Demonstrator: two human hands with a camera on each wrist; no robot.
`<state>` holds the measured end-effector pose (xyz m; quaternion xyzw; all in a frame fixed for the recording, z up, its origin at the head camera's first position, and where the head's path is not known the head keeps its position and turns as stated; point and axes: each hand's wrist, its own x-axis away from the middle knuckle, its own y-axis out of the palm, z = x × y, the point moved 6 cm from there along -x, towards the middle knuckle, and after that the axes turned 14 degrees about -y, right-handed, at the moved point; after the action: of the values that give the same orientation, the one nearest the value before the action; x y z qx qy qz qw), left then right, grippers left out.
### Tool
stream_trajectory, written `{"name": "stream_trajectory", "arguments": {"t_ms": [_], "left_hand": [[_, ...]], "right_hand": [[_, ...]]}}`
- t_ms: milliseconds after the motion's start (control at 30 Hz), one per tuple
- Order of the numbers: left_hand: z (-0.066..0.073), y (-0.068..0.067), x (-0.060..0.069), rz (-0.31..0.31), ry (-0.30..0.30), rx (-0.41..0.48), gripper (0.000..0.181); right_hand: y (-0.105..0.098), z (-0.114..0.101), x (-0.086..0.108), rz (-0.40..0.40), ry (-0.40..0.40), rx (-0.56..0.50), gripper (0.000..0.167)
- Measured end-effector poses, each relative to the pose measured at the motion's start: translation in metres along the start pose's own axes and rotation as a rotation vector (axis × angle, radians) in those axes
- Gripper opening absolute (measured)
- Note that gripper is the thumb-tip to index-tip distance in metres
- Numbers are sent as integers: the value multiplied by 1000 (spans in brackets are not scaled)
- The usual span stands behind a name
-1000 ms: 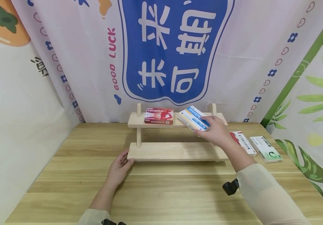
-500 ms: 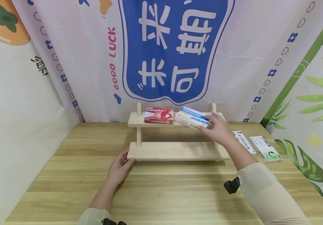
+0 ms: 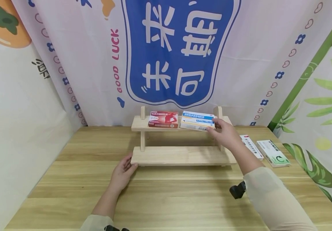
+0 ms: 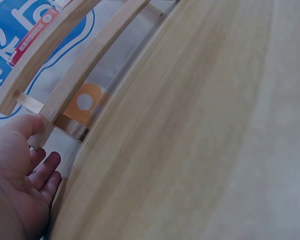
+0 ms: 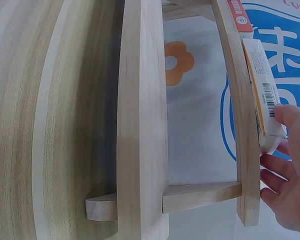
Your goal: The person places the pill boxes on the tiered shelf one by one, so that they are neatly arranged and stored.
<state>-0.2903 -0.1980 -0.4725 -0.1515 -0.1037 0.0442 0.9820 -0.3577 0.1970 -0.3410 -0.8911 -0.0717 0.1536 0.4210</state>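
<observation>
A blue, white and yellow medicine box (image 3: 197, 121) lies on the upper tier of a two-tier wooden display rack (image 3: 180, 155), right of centre. My right hand (image 3: 227, 134) holds its right end, thumb at the front corner and fingers behind; the right wrist view shows the thumb on the box's side (image 5: 264, 92). To its left on the same tier sits a red medicine box (image 3: 163, 119), a narrow gap between them. My left hand (image 3: 122, 173) holds the left end of the lower tier, thumb on the board's edge, fingertips (image 4: 52, 160) below it.
Two more medicine boxes lie on the wooden table (image 3: 76, 189) right of the rack: a red and white box (image 3: 252, 147), partly behind my right forearm, and a green and white box (image 3: 273, 153). A printed cloth (image 3: 96, 70) hangs close behind the rack.
The blue and white box has come down from a tilted, raised position and turned to line up beside the red box on the upper tier. My left hand has stayed in place.
</observation>
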Motion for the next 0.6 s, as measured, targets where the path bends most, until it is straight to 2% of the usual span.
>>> {"name": "stream_trajectory", "arguments": {"t_ms": [133, 367, 600], "left_hand": [[-1, 0, -1, 0, 2, 2, 57], [0, 0, -1, 1, 5, 4, 57], [0, 1, 0, 0, 3, 2, 58]], "right_hand": [[0, 1, -1, 12, 3, 1, 71], [-2, 6, -6, 51, -21, 67, 65], [-2, 9, -8, 58, -8, 48, 63]]}}
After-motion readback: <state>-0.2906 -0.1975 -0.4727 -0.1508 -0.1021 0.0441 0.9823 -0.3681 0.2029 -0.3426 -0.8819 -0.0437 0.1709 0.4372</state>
